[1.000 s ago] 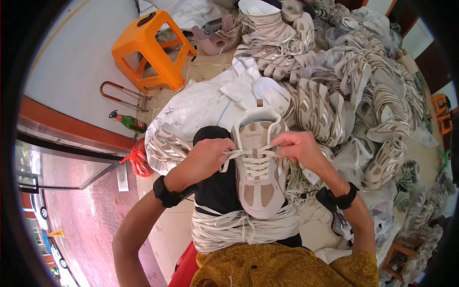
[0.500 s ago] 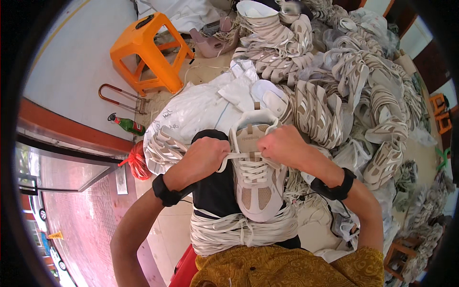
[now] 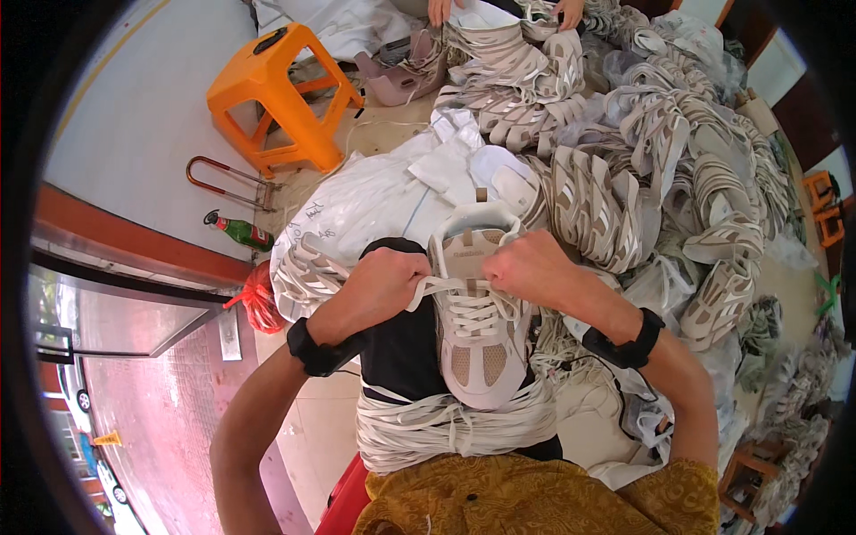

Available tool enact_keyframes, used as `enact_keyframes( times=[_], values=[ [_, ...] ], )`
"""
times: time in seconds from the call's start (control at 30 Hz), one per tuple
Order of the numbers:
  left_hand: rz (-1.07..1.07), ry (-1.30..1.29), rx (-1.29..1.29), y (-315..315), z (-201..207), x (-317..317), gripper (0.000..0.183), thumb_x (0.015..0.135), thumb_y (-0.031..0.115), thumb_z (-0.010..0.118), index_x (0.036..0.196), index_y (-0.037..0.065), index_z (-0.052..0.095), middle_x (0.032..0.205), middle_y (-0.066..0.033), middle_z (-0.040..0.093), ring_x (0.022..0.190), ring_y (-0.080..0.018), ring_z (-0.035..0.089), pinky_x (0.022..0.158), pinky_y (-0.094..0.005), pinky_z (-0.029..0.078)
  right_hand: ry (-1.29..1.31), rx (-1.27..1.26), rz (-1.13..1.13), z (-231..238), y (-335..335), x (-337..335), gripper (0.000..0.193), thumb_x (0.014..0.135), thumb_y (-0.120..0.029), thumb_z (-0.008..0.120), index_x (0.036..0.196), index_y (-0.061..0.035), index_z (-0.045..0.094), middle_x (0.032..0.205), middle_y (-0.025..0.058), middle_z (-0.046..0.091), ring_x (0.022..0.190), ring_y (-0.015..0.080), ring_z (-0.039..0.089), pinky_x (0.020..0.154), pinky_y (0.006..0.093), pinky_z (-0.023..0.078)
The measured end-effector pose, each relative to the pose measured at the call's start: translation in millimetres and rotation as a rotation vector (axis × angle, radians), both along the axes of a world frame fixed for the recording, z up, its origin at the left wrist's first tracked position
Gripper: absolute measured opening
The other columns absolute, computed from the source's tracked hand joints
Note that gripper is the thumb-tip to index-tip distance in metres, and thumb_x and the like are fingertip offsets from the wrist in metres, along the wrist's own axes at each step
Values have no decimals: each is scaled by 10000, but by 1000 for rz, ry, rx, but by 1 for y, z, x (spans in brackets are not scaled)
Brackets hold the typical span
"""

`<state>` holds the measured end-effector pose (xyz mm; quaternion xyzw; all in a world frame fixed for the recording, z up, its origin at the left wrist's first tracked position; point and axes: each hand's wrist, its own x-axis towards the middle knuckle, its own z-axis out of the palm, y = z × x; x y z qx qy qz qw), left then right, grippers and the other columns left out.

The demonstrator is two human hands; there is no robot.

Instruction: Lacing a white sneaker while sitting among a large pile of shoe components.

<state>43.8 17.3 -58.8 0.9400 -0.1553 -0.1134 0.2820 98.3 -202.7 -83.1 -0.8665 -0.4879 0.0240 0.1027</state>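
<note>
A beige and white sneaker upper (image 3: 484, 361) rests on my lap, toe toward me, its tongue standing up at the far end. White lace (image 3: 473, 316) criss-crosses its front. My left hand (image 3: 383, 285) is closed on one lace end (image 3: 428, 287) just left of the top eyelets. On the other side, my right hand (image 3: 532, 267) is closed on the lace at the right eyelets; its fingertips are partly hidden. Between both fists the lace runs across the shoe's throat. A thick bundle of white laces (image 3: 455, 432) lies across my thighs, below the toe.
Stacks of similar uppers (image 3: 593, 209) pile up ahead and to the right. A white sack (image 3: 374, 201) lies ahead. An orange stool (image 3: 276, 98), a green bottle (image 3: 241, 232) and a red plastic bag (image 3: 260, 299) are at left. Another person's hands (image 3: 571, 12) touch the far stack.
Both my fists stay close to the top eyelets with little movement, still gripping the lace. At the top, another person's hands have come into view on the far stack.
</note>
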Motion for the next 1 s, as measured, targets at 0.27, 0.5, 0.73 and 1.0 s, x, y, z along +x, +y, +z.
enact_keyframes(
  times=[0.27, 0.5, 0.73, 1.0],
  values=[
    [-1, -54, -4, 5, -4, -1, 137, 751, 120, 486, 742, 58, 608, 692, -145, 586, 677, -325, 568, 629, -391, 448, -281, 220, 105, 16, -26, 9, 87, 598, -103, 549, 561, -67, 479, 503, 61, 488, 463, 237, 514, 420, 347, 405],
    [-4, -69, 22, 1, -5, -1, 125, 759, 136, 492, 763, 52, 584, 677, -142, 573, 664, -320, 561, 607, -385, 442, -307, 236, -86, 18, -90, 28, 131, 615, -63, 554, 563, -60, 434, 501, 74, 445, 455, 249, 478, 431, 349, 384],
    [24, -153, -14, -4, -7, -7, 131, 755, 121, 484, 837, 83, 578, 670, -147, 583, 656, -308, 573, 608, -398, 448, -294, 249, -139, 10, -111, 28, 130, 621, -43, 550, 571, -52, 431, 500, 86, 440, 460, 261, 474, 437, 362, 380],
    [73, -403, 54, -20, 4, -21, 82, 722, 120, 574, 785, 68, 567, 750, -88, 531, 717, -281, 540, 601, -350, 445, -303, 192, -204, 0, -117, 31, 134, 625, -60, 562, 569, -55, 441, 507, 90, 447, 475, 266, 483, 444, 360, 382]
  ],
)
